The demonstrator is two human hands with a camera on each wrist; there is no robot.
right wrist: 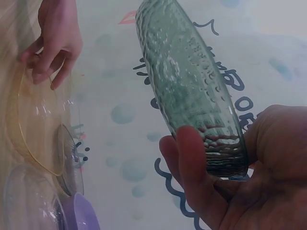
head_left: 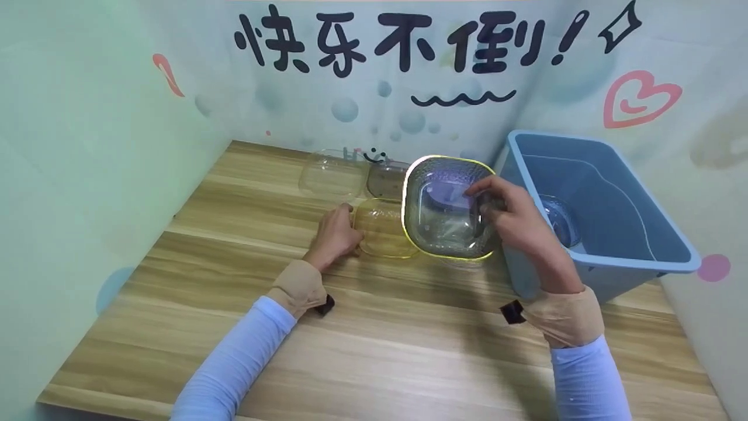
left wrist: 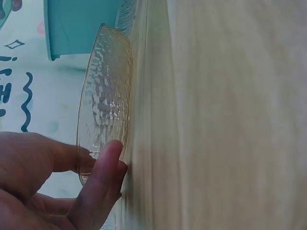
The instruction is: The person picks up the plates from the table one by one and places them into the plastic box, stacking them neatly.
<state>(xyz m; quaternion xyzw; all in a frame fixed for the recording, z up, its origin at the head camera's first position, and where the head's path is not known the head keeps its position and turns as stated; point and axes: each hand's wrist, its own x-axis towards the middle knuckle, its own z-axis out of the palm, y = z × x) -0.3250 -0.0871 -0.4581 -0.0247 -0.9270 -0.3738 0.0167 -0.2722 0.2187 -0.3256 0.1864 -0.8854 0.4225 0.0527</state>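
big writing: 快乐不倒! in fat black strokes across the backdrop (head_left: 374, 117) ahead of me, with a wavy line under it.
small writing: something like an "h" in blue-grey low on the cloth, next to a smiley; the rest there is too faint for me to read.
drawings: a pink heart with a curl inside, top right, and a black four-pointed star beside the exclamation mark.
my right hand (head_left: 517, 216): pinching the wall of the green-tinted bowl (head_left: 441, 210), fingers on both sides of it.
green-tinted bowl: up off the table (head_left: 374, 362), tilted, its mouth turned toward my head, dimpled all over.
my left hand (head_left: 336, 234): fingers narrow around the near-left end of the yellow bowl (head_left: 383, 228), gripping its wall and rim.
yellow bowl: low at the wood, left of the green-tinted one; whether its base touches, i cannot tell.
behind them: a clear bowl (head_left: 330, 175) and a dark grey bowl (head_left: 383, 180), side by side near the cloth.
lower corner, right wrist view: a purple bowl (right wrist: 84, 215), partly cut off, beside clear dishware.
blue bin (head_left: 613, 193): just right of my right hand, with a bluish see-through bowl (head_left: 558, 219) inside.
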